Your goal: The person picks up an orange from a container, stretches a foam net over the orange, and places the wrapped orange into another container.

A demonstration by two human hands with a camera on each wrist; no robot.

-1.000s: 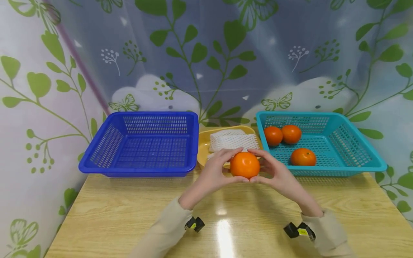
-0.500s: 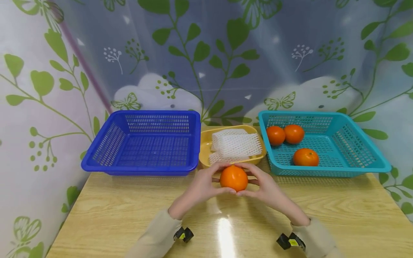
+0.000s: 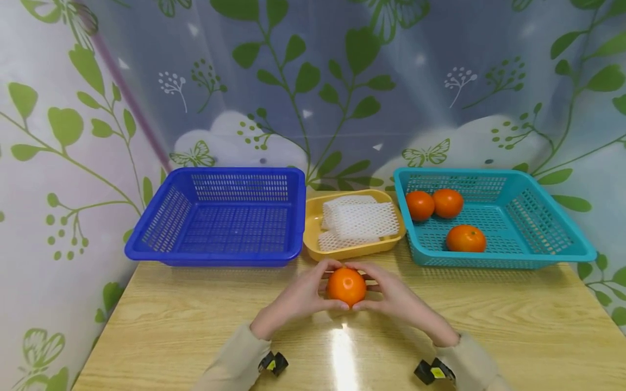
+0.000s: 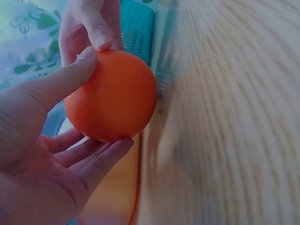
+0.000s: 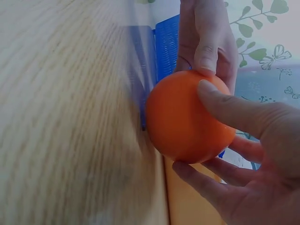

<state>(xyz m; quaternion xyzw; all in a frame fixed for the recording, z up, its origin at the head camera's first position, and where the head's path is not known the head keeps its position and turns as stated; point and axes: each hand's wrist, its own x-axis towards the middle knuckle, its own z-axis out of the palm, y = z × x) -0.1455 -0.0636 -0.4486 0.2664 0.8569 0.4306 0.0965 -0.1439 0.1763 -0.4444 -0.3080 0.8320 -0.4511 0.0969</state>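
Both hands hold one round orange point(image 3: 346, 287) between them, in front of the yellow tray. My left hand point(image 3: 304, 296) grips its left side, thumb at the near side and fingers round the far side. From the right, my right hand point(image 3: 395, 296) grips it the same way, the two thumb tips close together. In the left wrist view the orange point(image 4: 112, 96) shows smooth skin, with thumb and fingers curled about it. The right wrist view has the orange point(image 5: 187, 117) close over the wooden table; whether it touches the wood I cannot tell.
A yellow tray point(image 3: 359, 253) with white foam net sleeves point(image 3: 364, 220) stands behind the hands. To its left is a blue basket point(image 3: 215, 256). A teal basket point(image 3: 513, 255) on the right holds several oranges point(image 3: 466, 239). A patterned curtain point(image 3: 313, 81) hangs behind the wooden table point(image 3: 195, 315).
Both hands have brought the orange back toward the person and a little left, from the tray's front edge to over the bare table. The grip stays the same.
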